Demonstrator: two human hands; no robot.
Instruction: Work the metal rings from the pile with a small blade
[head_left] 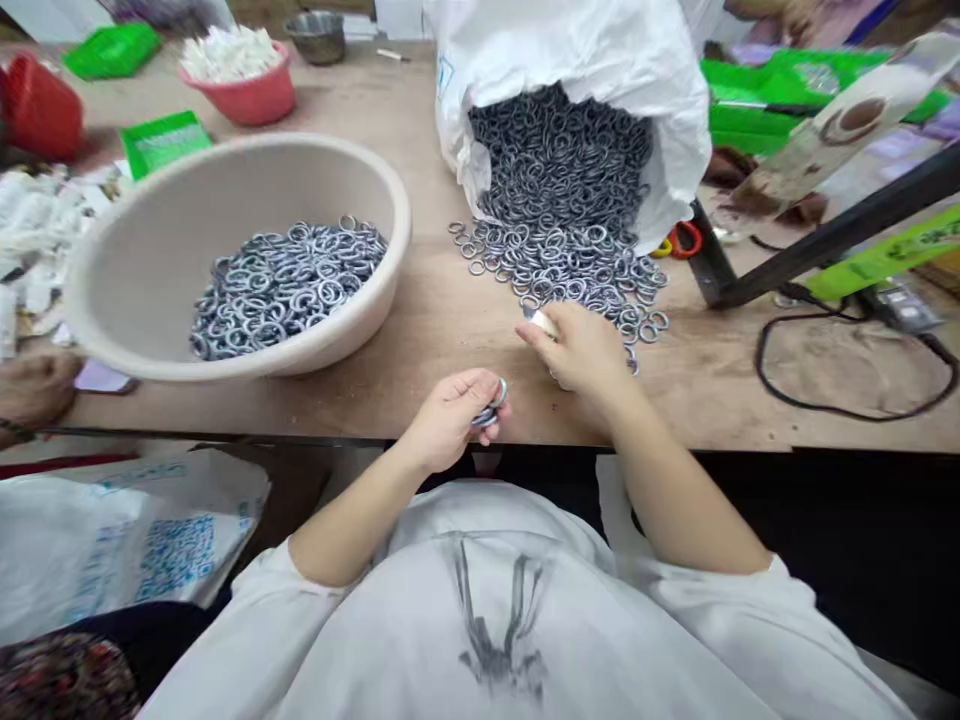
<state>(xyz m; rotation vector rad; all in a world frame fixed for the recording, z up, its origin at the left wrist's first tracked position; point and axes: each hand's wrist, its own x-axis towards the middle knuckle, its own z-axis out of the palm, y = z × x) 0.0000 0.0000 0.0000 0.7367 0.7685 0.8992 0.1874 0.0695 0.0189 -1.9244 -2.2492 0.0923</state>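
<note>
My left hand [451,418] is closed on a few grey rings [491,405], held at the fingertips near the table's front edge. In my right hand [589,350] is a small white-handled tool [541,322] with a dark tip; its exact kind is hard to make out. That hand is at the front of a pile of loose grey rings [577,262], which spills from the mouth of a white sack [570,45]. To the left, a large beige basin [247,165] holds a heap of similar rings [292,290].
White pieces fill a pink bowl [247,92] behind the basin; more white pieces [34,235] lie at far left. Another person's hand [34,388] rests by the table edge there. On the right are a black metal bar [832,230] and a looped black cable [847,402].
</note>
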